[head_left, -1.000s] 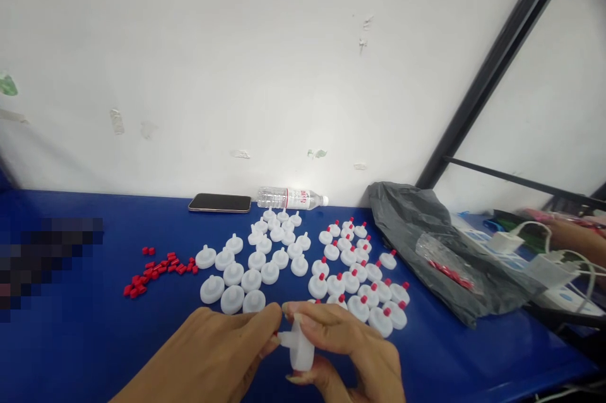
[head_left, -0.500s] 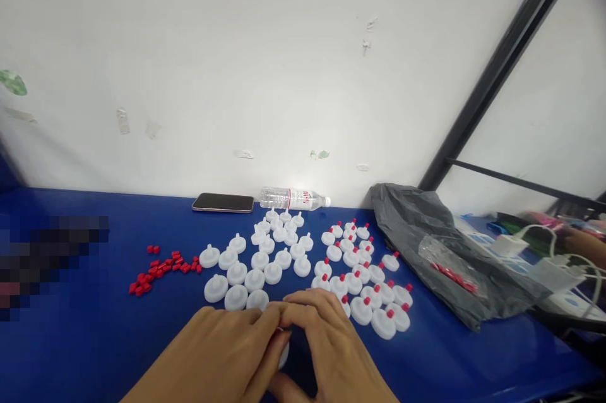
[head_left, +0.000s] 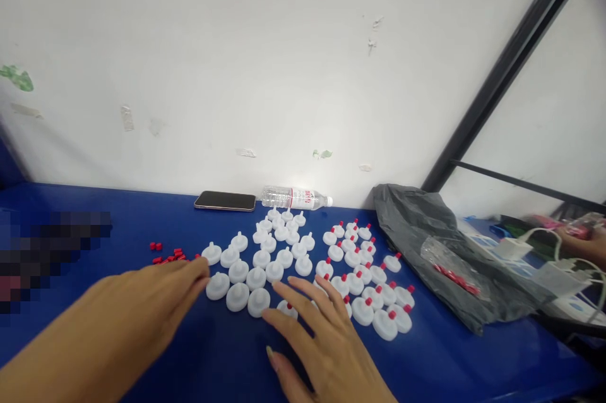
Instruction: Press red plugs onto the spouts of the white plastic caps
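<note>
My left hand (head_left: 137, 314) stretches out flat over the blue table (head_left: 95, 213), its fingertips at the pile of small red caps (head_left: 166, 256) and covering part of it. My right hand (head_left: 322, 340) is open with fingers spread, resting just behind a white disc with a red cap (head_left: 287, 309) that lies on the table by its fingertips. Beyond the hands lie several plain white discs (head_left: 265, 254). To their right lie several white discs fitted with red caps (head_left: 364, 276).
A phone (head_left: 225, 201) and a lying water bottle (head_left: 296, 198) sit against the wall. A black plastic bag (head_left: 426, 226) with a clear bag of red caps (head_left: 445, 267) lies right. Chargers and cables (head_left: 544, 264) and another person's hand (head_left: 577, 240) are at far right.
Both hands were pressed together around a white disc. They have parted: the capped disc now lies on the table, my left hand has swung left to the red caps, my right hand has opened.
</note>
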### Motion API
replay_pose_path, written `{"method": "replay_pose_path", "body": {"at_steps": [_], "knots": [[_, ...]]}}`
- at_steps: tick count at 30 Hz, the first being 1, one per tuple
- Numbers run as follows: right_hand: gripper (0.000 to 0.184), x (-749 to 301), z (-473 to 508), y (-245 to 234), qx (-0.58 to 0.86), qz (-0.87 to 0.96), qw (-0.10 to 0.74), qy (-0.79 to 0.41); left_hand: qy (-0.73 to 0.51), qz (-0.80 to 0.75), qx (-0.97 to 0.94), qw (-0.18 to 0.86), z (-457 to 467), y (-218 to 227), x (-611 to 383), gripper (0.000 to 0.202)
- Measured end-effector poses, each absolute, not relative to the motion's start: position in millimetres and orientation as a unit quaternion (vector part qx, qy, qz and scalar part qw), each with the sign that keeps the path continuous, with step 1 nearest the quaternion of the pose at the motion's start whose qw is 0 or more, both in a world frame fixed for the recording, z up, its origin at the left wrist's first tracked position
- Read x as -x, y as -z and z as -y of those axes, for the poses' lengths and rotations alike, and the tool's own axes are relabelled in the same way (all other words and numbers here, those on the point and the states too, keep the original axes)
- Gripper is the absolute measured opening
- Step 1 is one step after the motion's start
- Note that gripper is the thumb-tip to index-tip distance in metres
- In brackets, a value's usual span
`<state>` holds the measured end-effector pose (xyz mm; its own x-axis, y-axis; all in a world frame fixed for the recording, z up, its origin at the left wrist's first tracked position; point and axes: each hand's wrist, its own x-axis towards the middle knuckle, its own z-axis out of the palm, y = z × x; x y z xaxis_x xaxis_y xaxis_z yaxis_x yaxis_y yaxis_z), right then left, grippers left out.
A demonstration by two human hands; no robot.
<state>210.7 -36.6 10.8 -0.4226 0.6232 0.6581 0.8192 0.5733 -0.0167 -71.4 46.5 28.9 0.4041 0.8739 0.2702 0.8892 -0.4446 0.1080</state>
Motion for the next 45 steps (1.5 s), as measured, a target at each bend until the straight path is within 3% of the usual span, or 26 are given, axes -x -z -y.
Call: {"method": "replay_pose_path", "body": {"at_steps": [3, 10, 14, 20, 27, 32, 40, 45], "knots": [[0.03, -212.7, 34.8, -5.4, 0.439, 0.832, 0.298, 0.165, 0.08, 0.584, 0.805, 0.066, -62.1, -31.8, 103.7, 0.053], [0.048, -236.9, 31.2, 16.8, 0.537, 0.776, 0.281, 0.175, 0.047, 0.617, 0.785, 0.04, -74.0, -24.2, 117.8, 0.054], [0.038, -232.8, 30.6, 16.2, 0.552, 0.764, 0.271, 0.198, 0.062, 0.598, 0.798, 0.044, -67.2, -16.7, 103.6, 0.057], [0.051, -217.4, 22.7, 8.2, 0.554, 0.761, 0.259, 0.216, 0.053, 0.558, 0.828, 0.011, -61.0, -22.6, 95.6, 0.056], [0.036, -218.3, 22.3, -1.1, 0.552, 0.759, 0.29, 0.19, 0.047, 0.563, 0.825, -0.003, -62.6, -26.6, 92.1, 0.056], [0.041, -225.8, 32.0, -7.4, 0.487, 0.803, 0.306, 0.152, 0.039, 0.553, 0.832, -0.008, -61.6, -26.3, 90.6, 0.056], [0.03, -226.7, 32.5, -2.4, 0.479, 0.82, 0.296, 0.105, 0.071, 0.539, 0.839, 0.003, -60.5, -32.0, 94.8, 0.049], [0.046, -217.7, 36.3, -6.5, 0.476, 0.814, 0.32, 0.095, 0.146, 0.527, 0.837, -0.014, -62.1, -35.2, 93.4, 0.037]]}}
